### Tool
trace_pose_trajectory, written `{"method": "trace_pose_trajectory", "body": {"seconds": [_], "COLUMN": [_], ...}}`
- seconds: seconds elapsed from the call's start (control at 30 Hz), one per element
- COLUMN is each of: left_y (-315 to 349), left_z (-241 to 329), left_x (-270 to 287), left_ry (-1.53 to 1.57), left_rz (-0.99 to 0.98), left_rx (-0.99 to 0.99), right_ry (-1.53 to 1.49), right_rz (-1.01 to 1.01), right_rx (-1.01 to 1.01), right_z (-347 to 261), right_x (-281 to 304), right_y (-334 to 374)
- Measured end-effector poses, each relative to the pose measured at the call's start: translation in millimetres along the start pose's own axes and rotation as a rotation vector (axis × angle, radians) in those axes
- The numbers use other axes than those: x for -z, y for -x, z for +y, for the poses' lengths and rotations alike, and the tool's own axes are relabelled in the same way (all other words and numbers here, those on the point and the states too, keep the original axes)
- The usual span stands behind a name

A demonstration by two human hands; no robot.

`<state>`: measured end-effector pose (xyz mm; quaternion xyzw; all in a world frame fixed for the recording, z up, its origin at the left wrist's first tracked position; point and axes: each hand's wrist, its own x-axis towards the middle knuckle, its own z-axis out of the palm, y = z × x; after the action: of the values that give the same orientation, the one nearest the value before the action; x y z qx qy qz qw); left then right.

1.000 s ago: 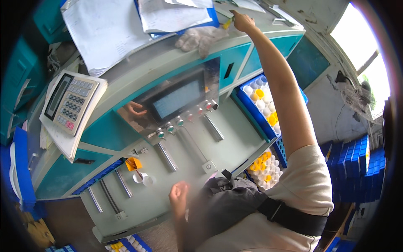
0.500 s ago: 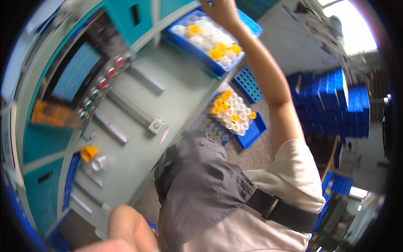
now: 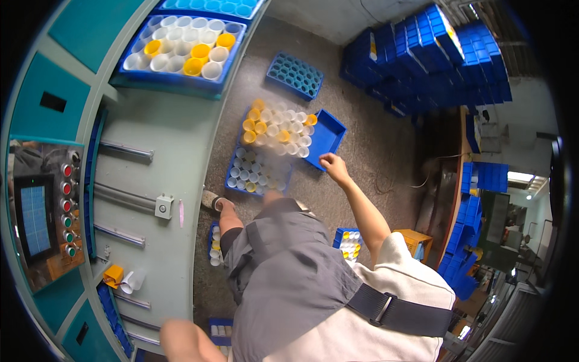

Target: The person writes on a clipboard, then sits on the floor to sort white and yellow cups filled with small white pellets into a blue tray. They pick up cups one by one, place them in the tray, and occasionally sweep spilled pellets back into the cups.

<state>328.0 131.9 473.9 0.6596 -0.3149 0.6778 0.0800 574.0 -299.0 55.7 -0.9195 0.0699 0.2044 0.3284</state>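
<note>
My right hand (image 3: 335, 168) hangs beside the lower edge of an empty blue crate (image 3: 335, 145). Its fingers are curled in, and nothing shows in them. Left of that crate lies a block of white and yellow cups (image 3: 275, 128), packed in rows. Below it a second blue crate (image 3: 234, 160) holds more whitish cups, partly hidden by a hazy blur. Only a bent part of my left arm (image 3: 188, 344) shows at the lower edge; its hand is out of the picture.
A crate of cups (image 3: 218, 84) stands on the machine bed (image 3: 145, 114), beside rails and a button panel (image 3: 45, 205). A teal honeycomb tray (image 3: 295, 75) lies on the floor. Blue crates (image 3: 422, 60) are stacked at the far right. Orange and white cups (image 3: 113, 276) sit lower left.
My right hand has come down from the crate on the machine bed to beside the floor crates. The view has turned, so the machine now stands at the left.
</note>
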Motion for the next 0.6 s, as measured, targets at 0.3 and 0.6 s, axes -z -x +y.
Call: {"method": "trace_pose_trajectory", "body": {"seconds": [0.3, 0.6], "left_y": [160.3, 241.4], "left_z": [219.6, 436.4], "left_x": [-209.6, -381.8], "left_ry": [0.047, 0.575], "left_rz": [-0.647, -1.19], "left_rx": [1.751, 2.194], "right_ry": [0.215, 0.3], "right_rz": [-0.25, -0.13], "right_rx": [-0.12, -0.348], "right_z": [246.9, 515.9], "right_x": [99.9, 256.3], "right_y": [-11.7, 8.4]}}
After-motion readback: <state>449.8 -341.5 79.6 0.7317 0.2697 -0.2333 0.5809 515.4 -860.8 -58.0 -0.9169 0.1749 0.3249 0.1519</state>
